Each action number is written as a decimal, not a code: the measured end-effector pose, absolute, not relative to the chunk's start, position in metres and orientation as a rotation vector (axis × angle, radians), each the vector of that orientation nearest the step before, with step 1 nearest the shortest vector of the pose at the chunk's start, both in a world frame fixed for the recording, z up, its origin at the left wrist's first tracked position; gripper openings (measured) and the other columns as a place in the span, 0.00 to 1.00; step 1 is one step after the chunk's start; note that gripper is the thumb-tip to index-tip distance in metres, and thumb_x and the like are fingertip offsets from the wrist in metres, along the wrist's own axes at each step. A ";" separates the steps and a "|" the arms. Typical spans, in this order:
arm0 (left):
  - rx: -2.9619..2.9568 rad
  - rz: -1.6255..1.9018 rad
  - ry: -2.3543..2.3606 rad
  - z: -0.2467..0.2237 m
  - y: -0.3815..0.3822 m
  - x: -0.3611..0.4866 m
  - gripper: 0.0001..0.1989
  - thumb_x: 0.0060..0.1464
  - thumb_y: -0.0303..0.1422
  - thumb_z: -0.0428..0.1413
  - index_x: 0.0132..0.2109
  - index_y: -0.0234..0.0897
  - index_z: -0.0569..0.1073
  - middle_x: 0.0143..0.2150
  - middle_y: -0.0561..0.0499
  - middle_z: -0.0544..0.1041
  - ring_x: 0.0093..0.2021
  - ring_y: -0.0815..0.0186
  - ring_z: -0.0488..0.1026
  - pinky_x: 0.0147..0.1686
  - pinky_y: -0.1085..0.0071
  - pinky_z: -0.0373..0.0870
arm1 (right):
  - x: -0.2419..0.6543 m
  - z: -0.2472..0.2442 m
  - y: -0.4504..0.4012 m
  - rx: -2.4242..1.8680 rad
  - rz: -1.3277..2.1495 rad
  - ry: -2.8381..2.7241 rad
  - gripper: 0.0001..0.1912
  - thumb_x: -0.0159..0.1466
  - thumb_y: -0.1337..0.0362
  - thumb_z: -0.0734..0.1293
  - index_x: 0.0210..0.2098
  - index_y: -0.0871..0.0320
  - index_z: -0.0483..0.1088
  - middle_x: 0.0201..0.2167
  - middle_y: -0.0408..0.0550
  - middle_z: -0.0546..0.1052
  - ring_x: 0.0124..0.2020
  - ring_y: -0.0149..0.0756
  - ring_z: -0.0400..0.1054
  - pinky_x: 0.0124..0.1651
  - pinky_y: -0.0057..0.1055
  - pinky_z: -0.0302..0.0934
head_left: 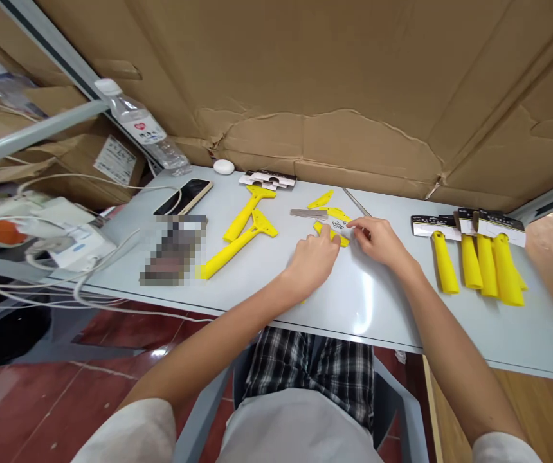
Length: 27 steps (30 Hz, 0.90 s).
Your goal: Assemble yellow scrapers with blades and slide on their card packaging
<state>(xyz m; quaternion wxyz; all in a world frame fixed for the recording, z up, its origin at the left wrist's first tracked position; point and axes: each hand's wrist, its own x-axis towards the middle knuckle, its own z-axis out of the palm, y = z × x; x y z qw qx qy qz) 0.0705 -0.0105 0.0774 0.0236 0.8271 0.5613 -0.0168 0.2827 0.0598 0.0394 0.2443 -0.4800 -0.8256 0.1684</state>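
Right under my fingers lies a yellow plastic scraper piece point(330, 231), its long axis running roughly left to right, nearest my left hand point(311, 262). Those fingers point(327, 236) sit close together against it. My right hand point(377, 243) is just beside, its fingers point(357, 224) slightly apart at a printed label point(338, 224). A steel blade point(308, 213) lies just beyond my left fingers. From here I can't tell whether either hand is gripping.

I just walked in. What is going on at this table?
A seated person is working with both hands at small yellow plastic scraper parts, the left hand and right hand close together over them. A strip of metal blades lies just beyond. Two long yellow scrapers lie to the left, and carded yellow handles to the right.
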 end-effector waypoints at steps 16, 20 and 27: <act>2.226 0.624 1.419 0.093 -0.024 0.013 0.23 0.70 0.24 0.48 0.67 0.38 0.74 0.61 0.38 0.78 0.51 0.54 0.81 0.51 0.56 0.82 | 0.272 0.039 0.054 -1.401 0.372 -2.235 0.12 0.70 0.58 0.70 0.49 0.52 0.84 0.41 0.49 0.83 0.36 0.40 0.74 0.43 0.36 0.65; 1.612 0.823 1.171 0.077 -0.025 0.004 0.19 0.71 0.36 0.54 0.65 0.40 0.75 0.62 0.40 0.78 0.37 0.64 0.80 0.33 0.65 0.82 | 0.268 0.040 0.057 -1.450 0.273 -2.235 0.17 0.74 0.60 0.66 0.56 0.53 0.83 0.43 0.52 0.83 0.39 0.44 0.76 0.43 0.38 0.66; 1.040 0.859 0.999 0.048 -0.019 0.005 0.22 0.66 0.36 0.62 0.63 0.37 0.72 0.54 0.40 0.81 0.37 0.63 0.82 0.36 0.64 0.82 | 0.259 0.044 0.068 -1.611 0.160 -2.341 0.21 0.75 0.67 0.62 0.57 0.49 0.84 0.46 0.55 0.83 0.39 0.46 0.76 0.39 0.39 0.62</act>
